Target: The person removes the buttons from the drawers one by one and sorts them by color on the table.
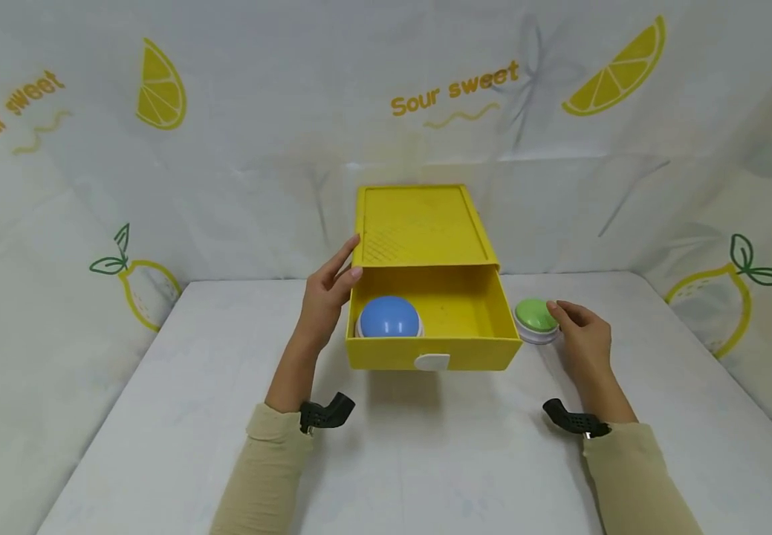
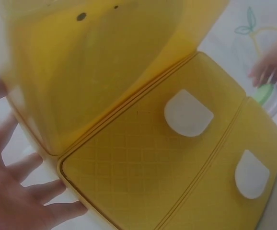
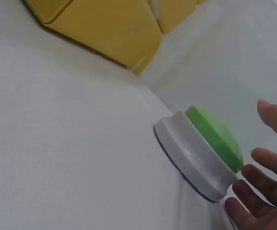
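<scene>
done: yellow drawer [image 1: 469,355] out, blue dome [image 1: 389,317] inside at 8 o'clock | not in yet, looks like: green dome [image 1: 534,316], on the surface [image 1: 399,453] at drawer's 3 o'clock | hands: left hand [image 1: 324,293] spread at 9 o'clock, right hand [image 1: 586,340] loosely spread by green

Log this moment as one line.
left hand: touching yellow cabinet | right hand: by green-topped button, contact unclear | top drawer: open, blue-domed object inside
</scene>
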Motion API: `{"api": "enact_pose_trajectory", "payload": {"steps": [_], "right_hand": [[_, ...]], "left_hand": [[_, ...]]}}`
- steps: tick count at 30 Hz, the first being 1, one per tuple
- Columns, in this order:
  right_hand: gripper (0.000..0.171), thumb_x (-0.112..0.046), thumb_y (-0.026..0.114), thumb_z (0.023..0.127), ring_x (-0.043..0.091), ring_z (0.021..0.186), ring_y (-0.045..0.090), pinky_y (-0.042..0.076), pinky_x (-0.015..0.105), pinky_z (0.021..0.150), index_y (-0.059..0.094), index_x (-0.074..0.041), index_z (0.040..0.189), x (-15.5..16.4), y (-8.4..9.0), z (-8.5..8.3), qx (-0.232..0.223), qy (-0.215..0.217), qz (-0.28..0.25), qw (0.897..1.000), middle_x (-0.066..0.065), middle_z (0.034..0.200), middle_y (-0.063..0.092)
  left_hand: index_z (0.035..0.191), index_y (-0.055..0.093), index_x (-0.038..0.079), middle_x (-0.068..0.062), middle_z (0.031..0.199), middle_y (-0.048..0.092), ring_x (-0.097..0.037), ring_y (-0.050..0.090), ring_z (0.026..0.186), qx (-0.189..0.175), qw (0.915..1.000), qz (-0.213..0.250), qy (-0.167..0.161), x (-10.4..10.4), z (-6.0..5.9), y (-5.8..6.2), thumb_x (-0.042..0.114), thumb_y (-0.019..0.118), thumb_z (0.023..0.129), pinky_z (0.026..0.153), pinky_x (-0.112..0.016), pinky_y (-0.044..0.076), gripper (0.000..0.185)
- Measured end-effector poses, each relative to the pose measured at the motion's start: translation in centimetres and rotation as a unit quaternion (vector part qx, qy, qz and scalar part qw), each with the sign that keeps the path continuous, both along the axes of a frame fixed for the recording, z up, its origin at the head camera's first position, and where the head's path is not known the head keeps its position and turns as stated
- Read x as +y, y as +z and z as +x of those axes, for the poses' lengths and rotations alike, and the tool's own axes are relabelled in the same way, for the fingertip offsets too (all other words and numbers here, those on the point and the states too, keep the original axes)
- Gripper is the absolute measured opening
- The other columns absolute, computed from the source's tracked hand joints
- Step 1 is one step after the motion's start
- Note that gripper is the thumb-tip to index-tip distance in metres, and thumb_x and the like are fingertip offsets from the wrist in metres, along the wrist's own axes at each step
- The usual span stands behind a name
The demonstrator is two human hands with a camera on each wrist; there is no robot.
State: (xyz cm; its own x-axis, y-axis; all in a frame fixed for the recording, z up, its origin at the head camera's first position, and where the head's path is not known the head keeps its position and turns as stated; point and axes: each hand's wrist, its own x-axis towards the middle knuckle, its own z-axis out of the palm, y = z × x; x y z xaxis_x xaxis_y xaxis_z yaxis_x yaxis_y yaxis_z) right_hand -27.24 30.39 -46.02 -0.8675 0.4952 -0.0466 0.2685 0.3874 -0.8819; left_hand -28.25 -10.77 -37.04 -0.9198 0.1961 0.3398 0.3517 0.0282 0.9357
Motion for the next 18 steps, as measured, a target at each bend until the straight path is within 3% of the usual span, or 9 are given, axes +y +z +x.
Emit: {"api": "enact_pose_trajectory", "payload": {"steps": [4, 8, 13, 18], "right_hand": [[0.067, -0.057, 0.061, 0.095, 0.0, 0.098, 0.061, 0.048, 0.012, 0.082, 0.059, -0.01, 0.142, 0.5, 2.0, 0.6, 0.041, 0.0, -0.015, 0.999, -0.011, 0.12, 0.068], [0.052, -0.044, 0.067, 0.096, -0.009, 0.085, 0.062, 0.051, 0.005, 0.076, 0.065, -0.005, 0.131, 0.1, 4.7, 1.7, 0.116, 0.044, 0.001, 0.992, -0.032, 0.091, 0.062], [0.039, -0.032, 0.069, 0.097, -0.006, 0.083, 0.064, 0.049, 0.004, 0.078, 0.068, -0.004, 0.124, -1.9, 8.8, 3.7, 0.177, 0.136, 0.067, 0.973, -0.032, 0.093, 0.065], [0.032, -0.021, 0.072, 0.095, -0.003, 0.089, 0.065, 0.049, 0.003, 0.083, 0.07, -0.005, 0.122, -4.8, 12.2, 5.8, 0.217, 0.185, 0.082, 0.955, -0.028, 0.1, 0.068]], "left_hand": [[0.153, 0.043, 0.037, 0.009, 0.162, 0.039, -0.023, 0.051, 0.143, -0.001, 1.0, 0.001, 0.002, 0.1, 0.0, -0.1, 0.034, 0.053, 0.102, 0.113, -0.049, 0.046, 0.052], [0.154, 0.043, 0.034, 0.007, 0.162, 0.04, -0.024, 0.05, 0.143, 0.002, 1.0, 0.006, -0.007, 0.1, 0.0, -0.2, 0.031, 0.053, 0.103, 0.114, -0.049, 0.046, 0.052], [0.154, 0.044, 0.031, 0.003, 0.162, 0.041, -0.025, 0.05, 0.143, 0.005, 0.9997, 0.016, -0.017, 0.1, -0.2, -0.2, 0.028, 0.052, 0.103, 0.114, -0.048, 0.045, 0.052], [0.154, 0.044, 0.032, 0.004, 0.162, 0.041, -0.025, 0.05, 0.143, 0.005, 0.9998, 0.014, -0.012, -0.1, -0.2, -0.1, 0.028, 0.052, 0.104, 0.114, -0.05, 0.045, 0.051]]}}
